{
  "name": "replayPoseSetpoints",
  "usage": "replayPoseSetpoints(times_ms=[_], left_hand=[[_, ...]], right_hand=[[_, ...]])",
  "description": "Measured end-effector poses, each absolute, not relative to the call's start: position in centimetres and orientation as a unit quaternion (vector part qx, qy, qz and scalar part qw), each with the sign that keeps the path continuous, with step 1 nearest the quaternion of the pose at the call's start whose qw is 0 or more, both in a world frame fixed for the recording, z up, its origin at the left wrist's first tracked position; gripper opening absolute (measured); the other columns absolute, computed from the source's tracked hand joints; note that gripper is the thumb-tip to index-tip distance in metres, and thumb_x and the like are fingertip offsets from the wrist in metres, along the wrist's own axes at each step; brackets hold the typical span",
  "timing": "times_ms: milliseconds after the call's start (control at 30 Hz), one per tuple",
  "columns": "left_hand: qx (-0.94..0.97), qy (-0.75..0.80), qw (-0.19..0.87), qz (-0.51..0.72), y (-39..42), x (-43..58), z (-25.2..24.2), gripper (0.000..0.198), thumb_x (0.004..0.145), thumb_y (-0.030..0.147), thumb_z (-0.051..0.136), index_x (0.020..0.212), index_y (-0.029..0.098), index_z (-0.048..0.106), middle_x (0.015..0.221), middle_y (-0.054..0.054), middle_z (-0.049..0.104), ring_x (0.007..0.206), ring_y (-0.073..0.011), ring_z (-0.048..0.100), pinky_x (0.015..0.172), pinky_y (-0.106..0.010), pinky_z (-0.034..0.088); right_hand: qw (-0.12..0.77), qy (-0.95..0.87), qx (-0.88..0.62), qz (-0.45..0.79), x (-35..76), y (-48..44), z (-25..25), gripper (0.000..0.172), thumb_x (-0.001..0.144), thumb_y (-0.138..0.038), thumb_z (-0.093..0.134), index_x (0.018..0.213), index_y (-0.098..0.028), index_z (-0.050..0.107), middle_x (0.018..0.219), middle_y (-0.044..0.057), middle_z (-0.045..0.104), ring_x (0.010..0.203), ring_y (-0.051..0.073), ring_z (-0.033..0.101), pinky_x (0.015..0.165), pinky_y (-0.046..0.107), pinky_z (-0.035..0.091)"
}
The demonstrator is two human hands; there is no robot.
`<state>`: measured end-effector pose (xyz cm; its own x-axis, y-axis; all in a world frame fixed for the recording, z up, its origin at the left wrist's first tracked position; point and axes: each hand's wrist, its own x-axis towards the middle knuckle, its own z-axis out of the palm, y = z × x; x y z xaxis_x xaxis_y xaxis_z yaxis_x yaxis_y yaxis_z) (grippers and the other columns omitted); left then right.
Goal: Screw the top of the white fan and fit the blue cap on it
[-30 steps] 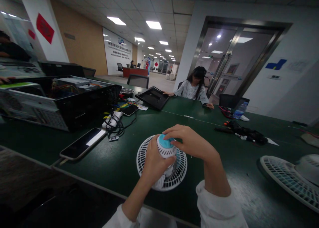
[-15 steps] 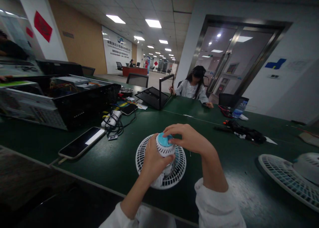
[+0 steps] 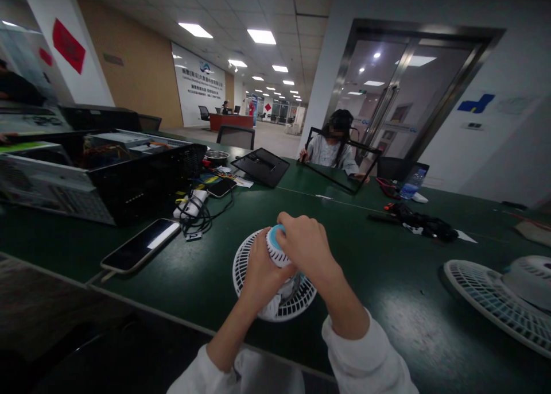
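Note:
A white fan point(image 3: 241, 266) lies face down on the green table, its round slotted grille under a motor housing that points up. My left hand point(image 3: 263, 276) is wrapped around the side of the vented white housing point(image 3: 278, 257). On top of the housing is a blue cap point(image 3: 274, 236). My right hand point(image 3: 303, 242) curls over this cap from the right, its fingers closed on the edge and covering much of it. The lower part of the motor shows only in part beneath my hands.
An open computer case point(image 3: 142, 181) stands at left, with a phone point(image 3: 141, 246) and a white charger with cables point(image 3: 191, 203) near it. A second fan part point(image 3: 477, 293) lies at right. Across the table a person point(image 3: 333, 144) holds a black frame point(image 3: 331, 180).
My right hand has shifted from a fingertip touch to a fuller grip over the blue cap. Across the table, the person has moved the black frame rightward, away from the black panel.

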<state>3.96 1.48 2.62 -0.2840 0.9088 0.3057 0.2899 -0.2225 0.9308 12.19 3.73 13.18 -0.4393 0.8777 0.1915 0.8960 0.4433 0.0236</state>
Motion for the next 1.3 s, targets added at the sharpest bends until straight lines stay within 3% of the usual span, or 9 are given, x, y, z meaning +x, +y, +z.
replayPoseSetpoints(times_ms=[200, 400, 500, 633, 767, 900, 1300], left_hand=[[0.536, 0.57, 0.258, 0.567, 1.6, 3.9, 2.2, 0.071, 0.058, 0.022, 0.071, 0.121, 0.02, 0.038, 0.124, -0.009, 0.049, 0.119, -0.0266, 0.046, 0.102, -0.045, 0.034], [0.538, 0.568, 0.254, 0.569, 1.7, 3.9, 1.9, 0.071, 0.058, 0.021, 0.071, 0.121, 0.021, 0.039, 0.123, -0.007, 0.049, 0.118, -0.0262, 0.046, 0.102, -0.045, 0.034], [0.54, 0.568, 0.259, 0.564, 1.7, 3.9, 2.0, 0.071, 0.059, 0.022, 0.071, 0.121, 0.022, 0.038, 0.123, -0.007, 0.048, 0.118, -0.0258, 0.046, 0.102, -0.045, 0.034], [0.536, 0.577, 0.257, 0.56, 1.6, 3.9, 2.2, 0.072, 0.057, 0.021, 0.072, 0.121, 0.021, 0.038, 0.122, -0.007, 0.048, 0.118, -0.0266, 0.046, 0.101, -0.045, 0.035], [0.537, 0.578, 0.256, 0.559, 1.5, 3.9, 2.3, 0.073, 0.057, 0.021, 0.072, 0.121, 0.02, 0.038, 0.123, -0.008, 0.049, 0.119, -0.027, 0.046, 0.101, -0.044, 0.036], [0.541, 0.554, 0.258, 0.577, 1.5, 3.9, 2.4, 0.073, 0.057, 0.021, 0.073, 0.122, 0.021, 0.038, 0.123, -0.009, 0.05, 0.119, -0.0266, 0.047, 0.102, -0.044, 0.035], [0.538, 0.568, 0.261, 0.566, 1.7, 3.8, 1.8, 0.074, 0.058, 0.023, 0.073, 0.124, 0.022, 0.038, 0.124, -0.008, 0.048, 0.119, -0.0276, 0.045, 0.102, -0.046, 0.033]], right_hand=[[0.132, -0.884, -0.449, 0.014, 13.7, 4.6, 13.2, 0.022, 0.09, -0.022, 0.045, 0.103, -0.019, 0.063, 0.09, 0.008, 0.069, 0.082, 0.02, 0.064, 0.072, 0.031, 0.045], [0.14, -0.946, -0.289, 0.053, 16.1, 5.2, 13.8, 0.024, 0.079, -0.006, 0.056, 0.098, -0.016, 0.068, 0.113, 0.008, 0.062, 0.105, 0.018, 0.056, 0.091, 0.032, 0.04], [0.129, -0.948, -0.287, 0.047, 15.7, 5.4, 13.6, 0.017, 0.079, -0.009, 0.059, 0.093, -0.016, 0.068, 0.104, 0.007, 0.065, 0.1, 0.018, 0.057, 0.088, 0.031, 0.041], [0.114, -0.93, -0.349, 0.002, 14.8, 5.3, 13.7, 0.009, 0.083, -0.02, 0.06, 0.086, -0.016, 0.066, 0.089, 0.005, 0.066, 0.085, 0.017, 0.059, 0.074, 0.028, 0.042], [0.09, -0.902, -0.419, -0.051, 13.7, 4.7, 13.7, 0.015, 0.086, -0.025, 0.054, 0.089, -0.015, 0.065, 0.088, 0.008, 0.067, 0.078, 0.019, 0.062, 0.067, 0.029, 0.041], [0.066, -0.878, -0.467, -0.079, 12.1, 4.1, 13.0, 0.022, 0.087, -0.018, 0.044, 0.098, -0.016, 0.063, 0.082, 0.011, 0.069, 0.075, 0.022, 0.065, 0.061, 0.028, 0.041], [0.114, -0.93, -0.347, 0.037, 16.6, 6.1, 13.8, 0.029, 0.084, -0.012, 0.053, 0.107, -0.021, 0.068, 0.091, 0.006, 0.066, 0.087, 0.018, 0.057, 0.077, 0.029, 0.041]])
